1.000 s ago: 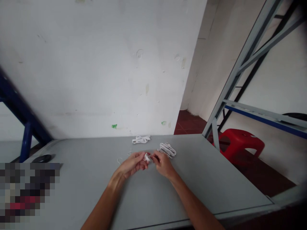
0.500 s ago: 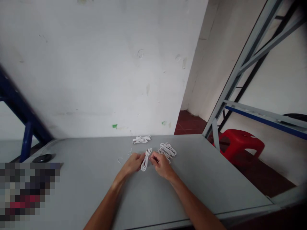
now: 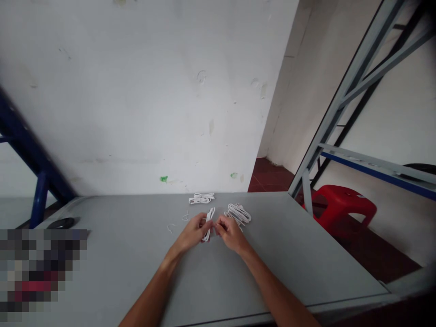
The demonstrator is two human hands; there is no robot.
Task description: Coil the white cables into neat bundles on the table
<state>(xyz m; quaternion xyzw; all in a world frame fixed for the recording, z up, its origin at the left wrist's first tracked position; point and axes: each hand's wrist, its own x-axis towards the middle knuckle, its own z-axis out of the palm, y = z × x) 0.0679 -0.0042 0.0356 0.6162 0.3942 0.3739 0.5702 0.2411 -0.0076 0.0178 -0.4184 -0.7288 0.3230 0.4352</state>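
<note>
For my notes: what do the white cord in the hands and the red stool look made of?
The white cord looks like matte plastic or rubber sheathing, bending in smooth loops. The red stool looks like moulded plastic: one curved shell with a sheen.

Two hands (image 3: 194,233), three bundles of white cable (image 3: 237,213), one grey table (image 3: 119,254) and one red stool (image 3: 340,206) are in view.

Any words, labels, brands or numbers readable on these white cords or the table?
None readable. The white cord between the left hand and right hand, the nearer cord bundle and the farther cord bundle are too small to show print. The gray table top shows none.
</note>
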